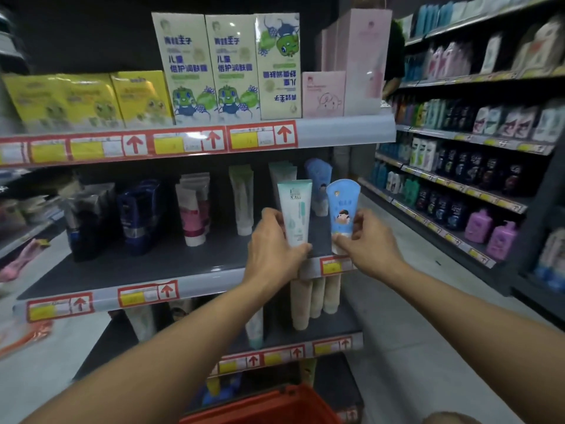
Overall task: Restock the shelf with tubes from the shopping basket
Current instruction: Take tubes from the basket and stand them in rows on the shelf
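Note:
My left hand (272, 243) grips a white and mint tube (296, 209), held upright at the front right of the middle shelf (146, 264). My right hand (365, 240) pinches a blue tube with a cartoon child (342, 209), upright beside it near the shelf's right end. Behind them stand more mint tubes (281, 171) and a blue tube (319, 175). The red shopping basket (269, 407) shows at the bottom edge below my arms; its contents are hidden.
Pink-banded, pale green and dark blue tubes (195, 209) stand further left on the same shelf. Boxes (208, 65) fill the shelf above, beige tubes (315, 301) the shelf below. An aisle floor (412, 301) and bottle shelving (458, 179) run along the right.

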